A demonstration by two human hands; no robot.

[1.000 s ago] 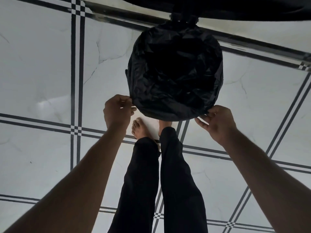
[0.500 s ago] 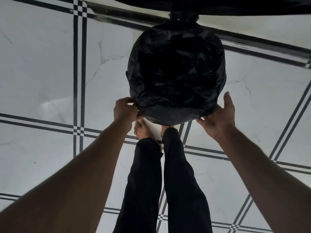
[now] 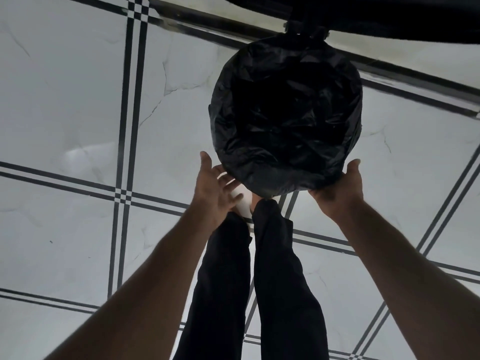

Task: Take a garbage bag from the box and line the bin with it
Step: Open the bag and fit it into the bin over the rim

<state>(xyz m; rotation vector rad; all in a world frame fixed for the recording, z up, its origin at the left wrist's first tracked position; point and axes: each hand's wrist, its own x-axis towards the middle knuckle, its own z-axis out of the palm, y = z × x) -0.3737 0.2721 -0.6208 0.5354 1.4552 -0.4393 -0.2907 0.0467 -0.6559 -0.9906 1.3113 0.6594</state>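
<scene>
left hand point(image 3: 215, 188) let go, fingers spread beside bag point(image 3: 285, 113) | right hand point(image 3: 340, 188) flat under overhang | bin point(image 3: 242, 200) pretty much lined

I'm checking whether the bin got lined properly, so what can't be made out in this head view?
- Bin: its rim and walls are fully covered by the black garbage bag.
- Bag's inside: too dark to see how deep it sits.
- Bag's far edge: hidden under a dark object cut off by the top edge.
- Right hand: fingers hidden beneath the bag.
- Left hand: fingers spread; contact with the bag is unclear.
- Box: not in view.
</scene>
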